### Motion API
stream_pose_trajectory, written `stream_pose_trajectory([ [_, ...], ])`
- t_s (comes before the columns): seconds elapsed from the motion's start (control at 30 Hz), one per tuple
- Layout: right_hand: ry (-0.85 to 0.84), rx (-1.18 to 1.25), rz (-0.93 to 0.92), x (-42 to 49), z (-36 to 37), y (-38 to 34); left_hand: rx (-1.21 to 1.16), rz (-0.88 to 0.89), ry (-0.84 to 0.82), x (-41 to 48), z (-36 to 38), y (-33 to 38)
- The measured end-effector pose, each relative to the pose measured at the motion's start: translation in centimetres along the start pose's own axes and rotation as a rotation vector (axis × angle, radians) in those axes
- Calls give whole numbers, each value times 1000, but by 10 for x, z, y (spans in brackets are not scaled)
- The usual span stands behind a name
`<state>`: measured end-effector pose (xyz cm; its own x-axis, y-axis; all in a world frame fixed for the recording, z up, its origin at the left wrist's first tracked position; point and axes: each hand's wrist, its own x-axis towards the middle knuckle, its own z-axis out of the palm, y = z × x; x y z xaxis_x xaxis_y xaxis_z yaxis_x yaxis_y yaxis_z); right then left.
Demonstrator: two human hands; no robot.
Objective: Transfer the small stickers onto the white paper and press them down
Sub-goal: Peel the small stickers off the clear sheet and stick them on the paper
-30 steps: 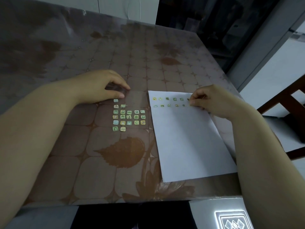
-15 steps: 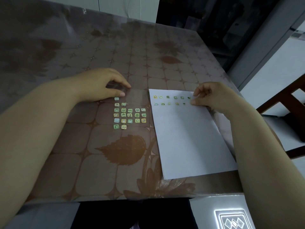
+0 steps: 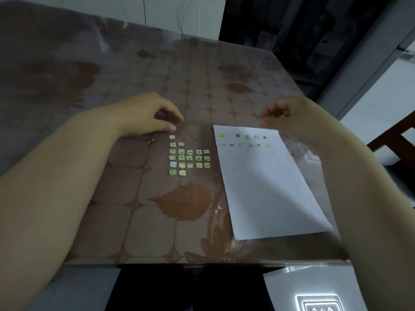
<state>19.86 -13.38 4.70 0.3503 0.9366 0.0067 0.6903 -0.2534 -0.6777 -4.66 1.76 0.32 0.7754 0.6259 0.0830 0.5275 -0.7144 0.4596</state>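
A clear sticker sheet (image 3: 190,133) lies flat on the table and carries several small green and yellow stickers (image 3: 188,158) in rows. My left hand (image 3: 150,115) rests on the sheet's far left corner, thumb and fingertips pressing it down. To the right lies the white paper (image 3: 269,187), with two short rows of stuck stickers (image 3: 244,140) near its far edge. My right hand (image 3: 285,113) hovers just beyond that far edge, blurred by motion. Its fingers are curled, thumb close to forefinger, with nothing visible between them.
The table (image 3: 157,221) wears a glossy brown cloth with a leaf and tile pattern, and its front edge runs close below the paper. A wooden chair (image 3: 395,140) stands off the right side. Dark furniture fills the far right.
My right hand has lifted off the paper's second sticker row and moved up and away from it. My left hand has stayed on the sticker sheet.
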Motion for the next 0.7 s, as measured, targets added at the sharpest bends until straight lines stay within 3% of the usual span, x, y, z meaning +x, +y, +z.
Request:
stream_pose_trajectory([
  [0.1,-209,-106,-172,-5,26,-39,4,4,17,-1,-4,1],
  [0.17,-258,-160,-269,-3,50,-57,9,18,20,-2,-6,2],
  [0.3,-194,-241,-315,13,91,-69,2,10,41,-3,-7,3],
  [0.5,-35,-154,-275,21,118,-62,2,1,44,-1,-4,6],
  [0.7,-88,-123,-247,21,125,-62,1,-12,26,-1,-1,9],
])
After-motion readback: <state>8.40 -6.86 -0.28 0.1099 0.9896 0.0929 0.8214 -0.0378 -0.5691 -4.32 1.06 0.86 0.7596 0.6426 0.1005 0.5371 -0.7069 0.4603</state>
